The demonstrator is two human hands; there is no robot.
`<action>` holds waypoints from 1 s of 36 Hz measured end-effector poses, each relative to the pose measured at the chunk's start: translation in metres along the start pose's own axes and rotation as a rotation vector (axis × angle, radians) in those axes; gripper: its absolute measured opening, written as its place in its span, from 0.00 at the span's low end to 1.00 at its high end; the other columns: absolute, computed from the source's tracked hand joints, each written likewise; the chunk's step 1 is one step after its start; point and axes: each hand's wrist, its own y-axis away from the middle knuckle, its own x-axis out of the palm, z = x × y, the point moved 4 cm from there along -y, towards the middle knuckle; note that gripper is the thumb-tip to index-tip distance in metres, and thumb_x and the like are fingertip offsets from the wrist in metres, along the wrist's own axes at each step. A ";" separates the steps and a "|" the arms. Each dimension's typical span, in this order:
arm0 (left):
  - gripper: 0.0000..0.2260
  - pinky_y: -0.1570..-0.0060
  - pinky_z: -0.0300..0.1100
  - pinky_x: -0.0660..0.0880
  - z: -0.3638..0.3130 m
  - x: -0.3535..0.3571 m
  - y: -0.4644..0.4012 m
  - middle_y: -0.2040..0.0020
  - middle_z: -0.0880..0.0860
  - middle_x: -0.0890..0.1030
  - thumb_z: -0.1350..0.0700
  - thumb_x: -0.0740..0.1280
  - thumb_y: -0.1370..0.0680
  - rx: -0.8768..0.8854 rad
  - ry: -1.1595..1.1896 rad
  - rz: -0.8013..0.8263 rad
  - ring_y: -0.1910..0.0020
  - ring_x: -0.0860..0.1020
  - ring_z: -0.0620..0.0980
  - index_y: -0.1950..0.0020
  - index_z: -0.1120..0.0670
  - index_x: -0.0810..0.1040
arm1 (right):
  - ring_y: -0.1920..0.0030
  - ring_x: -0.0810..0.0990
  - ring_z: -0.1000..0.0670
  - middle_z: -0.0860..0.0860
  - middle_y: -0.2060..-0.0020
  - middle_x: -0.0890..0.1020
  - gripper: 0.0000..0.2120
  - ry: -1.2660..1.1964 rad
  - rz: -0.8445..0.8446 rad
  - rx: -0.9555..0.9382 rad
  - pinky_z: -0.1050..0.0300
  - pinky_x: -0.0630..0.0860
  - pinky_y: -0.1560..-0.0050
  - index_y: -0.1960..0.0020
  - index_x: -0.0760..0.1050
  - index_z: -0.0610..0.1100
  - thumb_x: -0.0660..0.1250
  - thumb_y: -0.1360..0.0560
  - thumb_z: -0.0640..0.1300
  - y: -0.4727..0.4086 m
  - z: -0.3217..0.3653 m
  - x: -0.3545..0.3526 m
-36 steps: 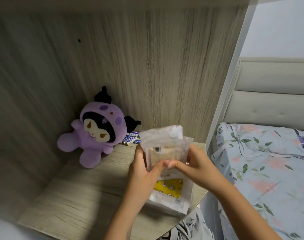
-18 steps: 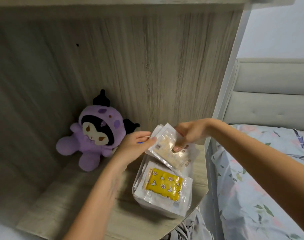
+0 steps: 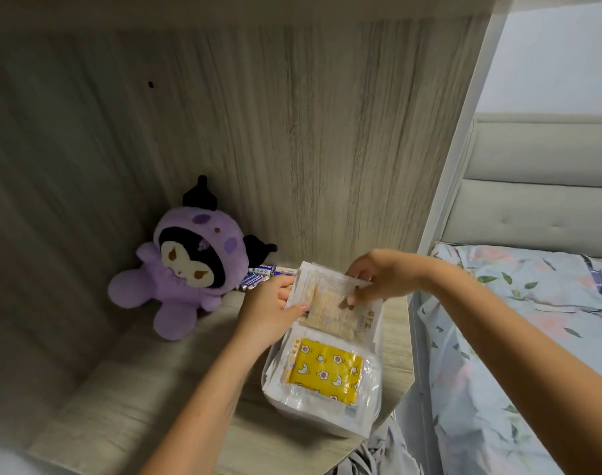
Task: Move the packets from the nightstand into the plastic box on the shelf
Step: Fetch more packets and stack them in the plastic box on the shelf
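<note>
**Both hands on the packets over the box**

Left hand (image 3: 270,308) grips the left edge of a small stack of pale packets (image 3: 330,303), thumb on top, fingers curled round behind. Right hand (image 3: 378,277) comes in from the right and pinches the same stack at its far right corner, fingertips pressed onto the top packet. The stack is tilted, its near edge resting at the far end of the plastic box (image 3: 371,416).

Nearest to us, that box sits at the right edge of the wooden shelf (image 3: 128,416), stuffed with packets, and a yellow packet (image 3: 323,373) with moons and stars lies flat on top.

Further back on the left, a purple plush toy (image 3: 186,265) sits against the wood panel, with batteries (image 3: 261,274) lying just beside it, right behind the left hand. Off to the right, a bed (image 3: 518,337) with a floral cover and a padded headboard.
</note>
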 end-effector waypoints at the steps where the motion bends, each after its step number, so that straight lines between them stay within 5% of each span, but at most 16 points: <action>1: 0.16 0.49 0.44 0.79 0.000 0.000 0.000 0.53 0.46 0.81 0.58 0.72 0.27 -0.006 -0.003 0.002 0.55 0.81 0.44 0.40 0.51 0.77 | 0.47 0.80 0.49 0.53 0.47 0.79 0.18 0.003 -0.040 -0.022 0.64 0.79 0.57 0.39 0.76 0.45 0.71 0.27 0.49 0.004 -0.001 0.002; 3: 0.14 0.48 0.44 0.78 0.000 0.001 -0.002 0.51 0.45 0.81 0.57 0.71 0.26 -0.038 -0.008 0.003 0.53 0.80 0.44 0.41 0.49 0.76 | 0.59 0.79 0.55 0.56 0.59 0.80 0.02 0.034 -0.123 -0.054 0.71 0.73 0.62 0.53 0.79 0.51 0.68 0.25 0.46 0.006 -0.006 0.005; 6: 0.11 0.44 0.45 0.76 0.000 0.004 -0.006 0.46 0.48 0.81 0.58 0.66 0.23 -0.061 0.004 0.011 0.49 0.79 0.45 0.42 0.51 0.77 | 0.70 0.70 0.60 0.60 0.72 0.72 0.17 0.062 -0.179 -0.073 0.73 0.67 0.70 0.69 0.72 0.55 0.66 0.24 0.42 0.002 -0.011 0.010; 9: 0.07 0.55 0.40 0.70 -0.003 0.010 -0.006 0.55 0.53 0.78 0.61 0.59 0.21 0.024 -0.131 -0.038 0.56 0.74 0.48 0.51 0.53 0.76 | 0.71 0.74 0.64 0.58 0.69 0.79 0.08 0.060 -0.174 -0.047 0.74 0.70 0.66 0.57 0.83 0.44 0.66 0.23 0.42 0.000 -0.011 0.011; 12: 0.09 0.63 0.45 0.69 -0.002 0.016 -0.002 0.60 0.57 0.79 0.60 0.57 0.20 0.077 -0.270 -0.116 0.62 0.74 0.52 0.54 0.59 0.75 | 0.75 0.75 0.66 0.57 0.72 0.78 0.10 0.056 -0.162 -0.039 0.70 0.73 0.64 0.54 0.84 0.40 0.66 0.23 0.44 -0.002 -0.011 0.010; 14: 0.11 0.51 0.48 0.74 -0.003 0.018 0.001 0.49 0.53 0.81 0.58 0.56 0.19 0.092 -0.360 -0.143 0.49 0.76 0.55 0.42 0.54 0.76 | 0.75 0.75 0.66 0.58 0.72 0.77 0.11 0.064 -0.167 -0.053 0.68 0.74 0.63 0.55 0.83 0.39 0.66 0.23 0.45 -0.002 -0.010 0.011; 16: 0.19 0.36 0.45 0.66 -0.006 0.018 0.005 0.34 0.50 0.73 0.57 0.56 0.18 0.091 -0.435 -0.161 0.33 0.66 0.52 0.26 0.52 0.64 | 0.74 0.75 0.65 0.55 0.71 0.78 0.11 0.079 -0.177 -0.062 0.70 0.72 0.65 0.54 0.83 0.38 0.66 0.23 0.45 -0.002 -0.010 0.014; 18: 0.22 0.30 0.41 0.58 -0.011 0.016 0.008 0.27 0.48 0.64 0.58 0.55 0.18 0.146 -0.397 -0.184 0.28 0.59 0.49 0.23 0.51 0.58 | 0.72 0.74 0.61 0.53 0.69 0.78 0.12 0.087 -0.196 -0.074 0.73 0.68 0.67 0.56 0.82 0.38 0.65 0.22 0.45 -0.001 -0.009 0.017; 21: 0.22 0.30 0.37 0.54 -0.013 0.019 0.008 0.23 0.45 0.56 0.57 0.53 0.17 0.208 -0.309 -0.110 0.25 0.56 0.45 0.23 0.49 0.57 | 0.66 0.75 0.56 0.54 0.66 0.78 0.09 0.101 -0.209 -0.111 0.76 0.66 0.67 0.53 0.83 0.41 0.65 0.22 0.44 0.000 -0.003 0.019; 26: 0.23 0.32 0.48 0.67 -0.005 0.031 0.006 0.21 0.45 0.50 0.63 0.53 0.18 0.187 -0.470 0.011 0.27 0.63 0.50 0.23 0.50 0.56 | 0.55 0.77 0.55 0.52 0.52 0.81 0.11 0.114 -0.244 -0.123 0.74 0.66 0.61 0.43 0.81 0.42 0.66 0.23 0.43 0.001 0.001 0.023; 36: 0.21 0.26 0.40 0.51 0.002 0.033 0.006 0.21 0.47 0.51 0.55 0.47 0.16 0.145 -0.483 0.067 0.23 0.50 0.45 0.22 0.52 0.53 | 0.47 0.82 0.47 0.46 0.46 0.84 0.14 0.039 -0.554 -0.129 0.66 0.73 0.50 0.40 0.79 0.40 0.66 0.23 0.44 0.022 -0.005 0.037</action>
